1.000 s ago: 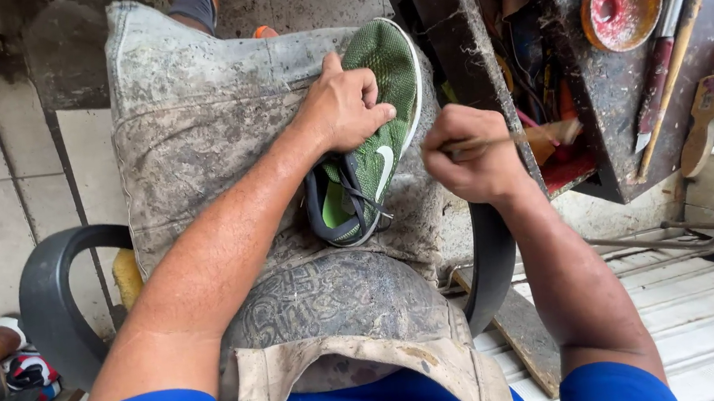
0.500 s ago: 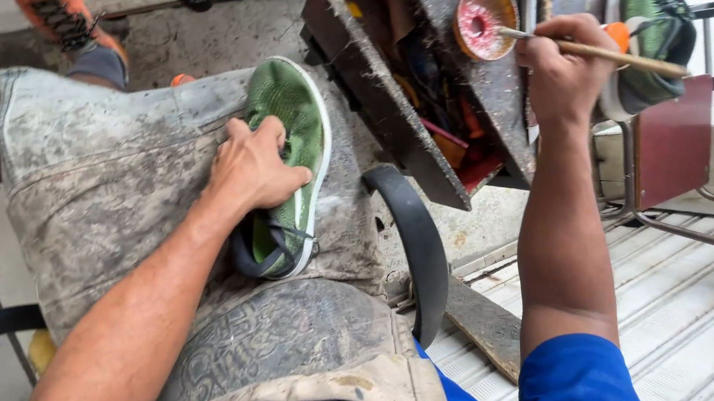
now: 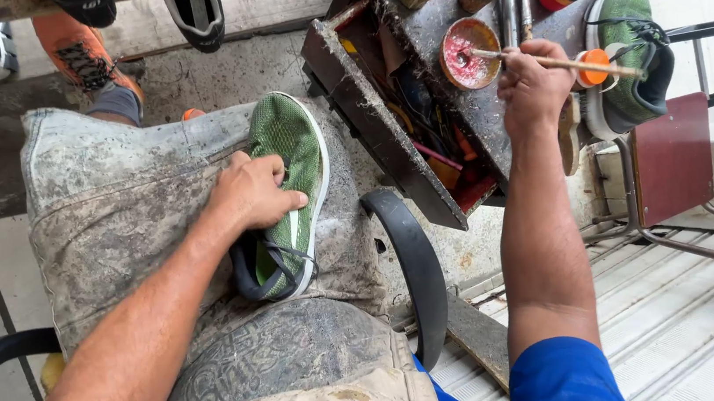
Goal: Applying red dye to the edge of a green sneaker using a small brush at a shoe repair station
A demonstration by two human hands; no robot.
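Shoe in hand: a green sneaker (image 3: 286,199) with a white sole edge lies on the person's lap, toe toward 12 o'clock, heel opening toward 6 o'clock, on a stained grey apron (image 3: 138,223).
Left hand: the left hand (image 3: 252,194) rests flat on the sneaker's left side, fingers curled over the upper, pressing it down onto the lap.
Right hand: the right hand (image 3: 532,80), at about 2 o'clock from the sneaker and well apart from it, is closed around a thin brush (image 3: 559,62) held nearly level.
Brush tip: it sits in a small round tin (image 3: 470,53) with pink-red contents, at 9 o'clock from the right hand.
Second shoe: a matching green sneaker (image 3: 629,57) stands just past the right hand at 3 o'clock, on a maroon stool (image 3: 675,158).
Hard to make out: the brush bristles are too small to tell; what fills the tool tray (image 3: 385,127) is a dark jumble; bottles at the top edge are cut off.
Cut off: shoes at 11 o'clock along the top run out of view.
Surface: a grimy, glue-spattered workbench (image 3: 444,14) at 1 o'clock; a black chair arm (image 3: 412,265) curves beside the lap.
Room: pale tiled floor at 9 o'clock, corrugated metal sheet (image 3: 680,326) at 4 o'clock.
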